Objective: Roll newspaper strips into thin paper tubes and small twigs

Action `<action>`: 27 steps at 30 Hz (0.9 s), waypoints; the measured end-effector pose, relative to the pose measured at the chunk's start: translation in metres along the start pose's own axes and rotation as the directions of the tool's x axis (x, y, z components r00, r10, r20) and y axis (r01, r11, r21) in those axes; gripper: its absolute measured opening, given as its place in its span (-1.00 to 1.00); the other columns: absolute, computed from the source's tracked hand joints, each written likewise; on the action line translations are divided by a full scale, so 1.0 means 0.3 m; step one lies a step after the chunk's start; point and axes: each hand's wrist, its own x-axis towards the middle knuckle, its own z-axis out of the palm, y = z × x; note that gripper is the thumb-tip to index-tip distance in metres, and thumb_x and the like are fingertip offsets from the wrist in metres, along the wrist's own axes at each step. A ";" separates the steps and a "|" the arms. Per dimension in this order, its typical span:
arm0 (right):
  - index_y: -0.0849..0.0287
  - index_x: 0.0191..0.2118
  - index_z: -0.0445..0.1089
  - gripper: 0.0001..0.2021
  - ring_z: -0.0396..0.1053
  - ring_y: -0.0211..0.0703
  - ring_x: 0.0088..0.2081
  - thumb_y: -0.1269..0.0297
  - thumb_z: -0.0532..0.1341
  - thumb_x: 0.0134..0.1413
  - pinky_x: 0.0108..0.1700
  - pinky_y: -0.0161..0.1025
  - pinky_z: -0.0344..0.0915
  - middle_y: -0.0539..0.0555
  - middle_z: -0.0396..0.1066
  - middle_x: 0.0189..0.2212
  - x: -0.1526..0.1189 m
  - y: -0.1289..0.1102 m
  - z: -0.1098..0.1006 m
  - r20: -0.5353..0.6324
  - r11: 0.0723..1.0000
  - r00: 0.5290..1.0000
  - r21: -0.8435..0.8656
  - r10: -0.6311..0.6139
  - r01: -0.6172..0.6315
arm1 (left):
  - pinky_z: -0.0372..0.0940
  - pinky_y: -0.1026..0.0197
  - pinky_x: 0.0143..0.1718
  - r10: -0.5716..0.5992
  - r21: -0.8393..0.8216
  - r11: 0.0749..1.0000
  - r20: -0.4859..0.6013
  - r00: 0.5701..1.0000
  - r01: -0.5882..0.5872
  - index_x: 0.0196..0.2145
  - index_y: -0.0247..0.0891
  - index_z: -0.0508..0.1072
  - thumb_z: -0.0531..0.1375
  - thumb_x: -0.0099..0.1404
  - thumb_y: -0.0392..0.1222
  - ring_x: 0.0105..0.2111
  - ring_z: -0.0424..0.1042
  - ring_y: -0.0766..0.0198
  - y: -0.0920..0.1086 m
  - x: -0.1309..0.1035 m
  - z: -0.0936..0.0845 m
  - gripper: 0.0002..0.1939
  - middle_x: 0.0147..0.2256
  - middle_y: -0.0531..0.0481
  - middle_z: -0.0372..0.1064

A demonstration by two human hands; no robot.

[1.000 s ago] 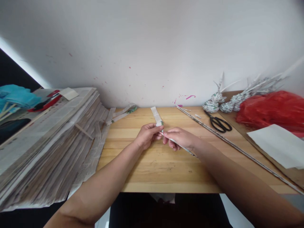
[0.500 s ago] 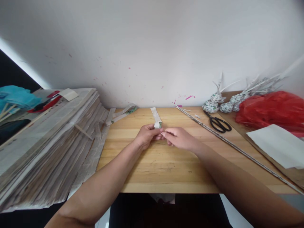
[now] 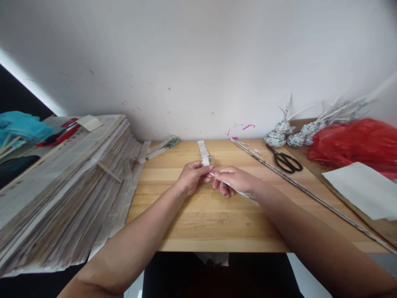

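Note:
My left hand [image 3: 195, 177] pinches a printed newspaper strip [image 3: 203, 151], whose flat end points up toward the wall. From between the fingertips the strip runs on to the right as a thin, narrow twist. My right hand [image 3: 232, 180] is closed on that narrow part, close beside the left fingertips. A pale tail of it shows below the right palm and reaches toward the wrist. Both hands are just above the middle of the wooden table [image 3: 204, 223].
A tall newspaper stack [image 3: 102, 178] fills the left side, with cut strips [image 3: 161, 147] beside it. On the right lie a long rolled paper rod [image 3: 297, 182], black scissors [image 3: 287, 162], woven paper shapes [image 3: 276, 135], a red plastic bag [image 3: 353, 145] and a white sheet [image 3: 362, 188].
The right hand has turned slightly and its lower fingers have shifted. More of the narrow twisted strip now shows under the right palm. The left hand has barely moved.

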 end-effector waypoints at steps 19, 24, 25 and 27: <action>0.22 -0.36 0.36 -0.59 0.29 -0.27 -0.56 0.07 -0.08 0.29 -0.44 -0.30 0.19 0.04 0.36 -0.58 -0.007 -0.013 0.010 -0.127 0.971 0.986 -0.225 -0.110 0.079 | 0.28 0.40 -0.54 -0.013 -0.007 1.000 -0.040 0.999 0.013 -0.47 -0.39 0.47 0.43 -0.07 -0.17 -0.60 0.36 0.45 0.003 0.003 0.001 -0.71 -0.55 -0.01 0.42; 0.17 -0.33 0.40 -0.75 0.31 -0.24 -0.45 0.18 0.06 0.24 -0.38 -0.28 0.07 0.05 0.44 -0.46 -0.022 -0.017 0.031 -0.257 0.691 0.828 -0.694 -0.498 0.201 | 0.25 0.43 -0.57 -0.005 0.022 1.000 -0.085 0.996 0.007 -0.47 -0.40 0.47 0.42 -0.05 -0.16 -0.60 0.36 0.46 -0.001 0.006 -0.002 -0.72 -0.56 -0.02 0.42; 0.18 -0.34 0.40 -0.75 0.31 -0.24 -0.45 0.20 0.05 0.24 -0.38 -0.28 0.06 0.06 0.44 -0.46 -0.022 -0.018 0.033 -0.248 0.673 0.825 -0.712 -0.509 0.201 | 0.25 0.44 -0.57 -0.003 0.019 1.000 -0.087 0.996 0.005 -0.46 -0.40 0.47 0.42 -0.05 -0.16 -0.60 0.36 0.46 -0.002 0.006 -0.002 -0.72 -0.56 -0.02 0.42; 0.18 -0.35 0.39 -0.73 0.32 -0.23 -0.44 0.22 0.03 0.26 -0.37 -0.28 0.07 0.06 0.44 -0.45 -0.019 -0.017 0.031 -0.249 0.704 0.839 -0.681 -0.484 0.204 | 0.26 0.44 -0.56 -0.004 0.005 1.000 -0.091 0.996 0.005 -0.45 -0.40 0.47 0.42 -0.05 -0.18 -0.59 0.38 0.45 -0.002 0.006 -0.001 -0.72 -0.56 -0.02 0.42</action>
